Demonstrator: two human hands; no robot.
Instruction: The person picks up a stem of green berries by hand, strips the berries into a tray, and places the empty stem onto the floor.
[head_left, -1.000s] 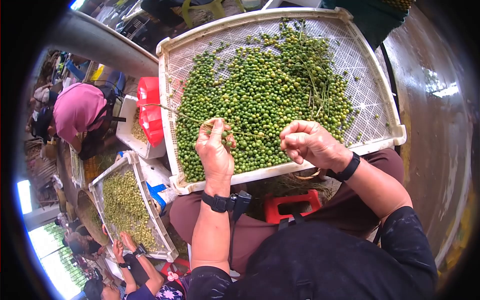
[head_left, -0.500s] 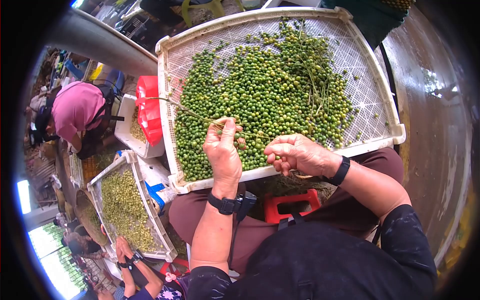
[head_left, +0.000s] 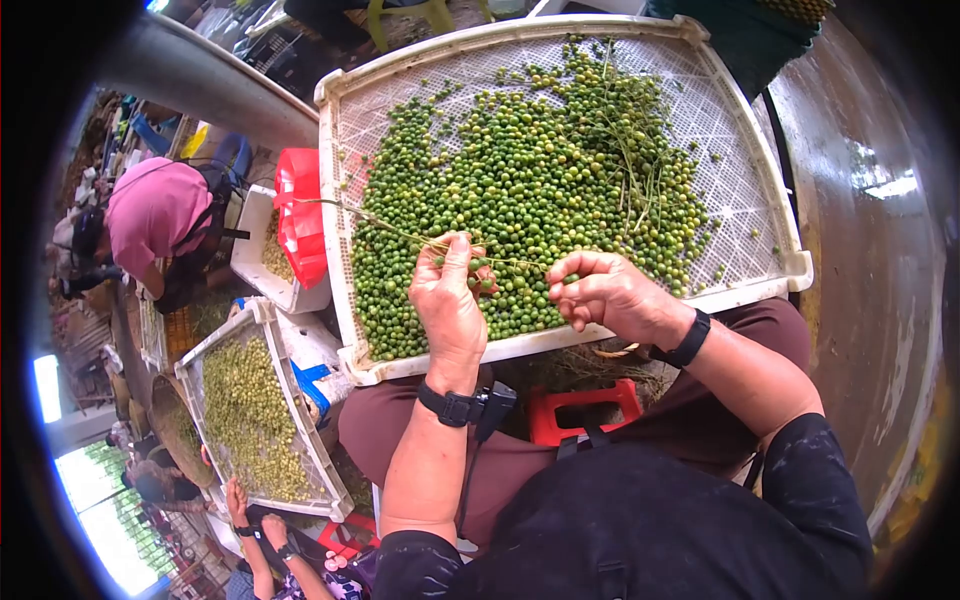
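Observation:
A thin, mostly bare green stem (head_left: 380, 222) is pinched in my left hand (head_left: 450, 305), which is closed above the near part of a mesh tray (head_left: 735, 200). Its long end sticks out to the upper left. The thin other end reaches my right hand (head_left: 620, 300), whose thumb and fingers are pinched together at its tip. A few berries show beside my left fingers. Below both hands, many small round green berries (head_left: 520, 190) cover the tray, some yellowish. A bundle of loose stems (head_left: 635, 170) lies among them on the right side.
Left of the tray stand a red bag (head_left: 300, 215), a white box (head_left: 250, 235) and a second tray (head_left: 330, 480) of paler berries. Another person's hands (head_left: 255, 520) are near that tray. A person in pink (head_left: 160, 210) bends over farther left. A red stool (head_left: 585, 410) is below.
My right hand has shifted slightly right and up, along the stem's thin end. My left hand keeps its hold. The other person's hands at the second tray have moved apart.

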